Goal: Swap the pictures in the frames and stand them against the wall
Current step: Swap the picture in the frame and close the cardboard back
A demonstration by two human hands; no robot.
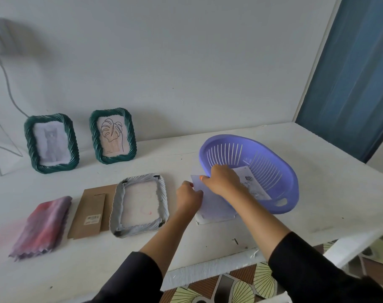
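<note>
Two green twisted frames stand against the wall: one with a grey cat picture [51, 143], one with a leaf line drawing [113, 136]. A white frame [140, 204] lies face down on the table, its back removed. Its brown backing board [90, 212] lies just to its left. Both hands hold a pale sheet [212, 204] beside the purple basket [251, 171]. My left hand [189, 196] pinches the sheet's left edge. My right hand [223, 179] grips its top corner at the basket's rim. A printed picture [255, 184] lies in the basket.
A folded pink-purple cloth [42, 226] lies at the left of the white table [317, 204]. A white cable [6, 79] runs down the wall at the far left. A blue curtain [350, 79] hangs at the right. The table's front edge is close to my arms.
</note>
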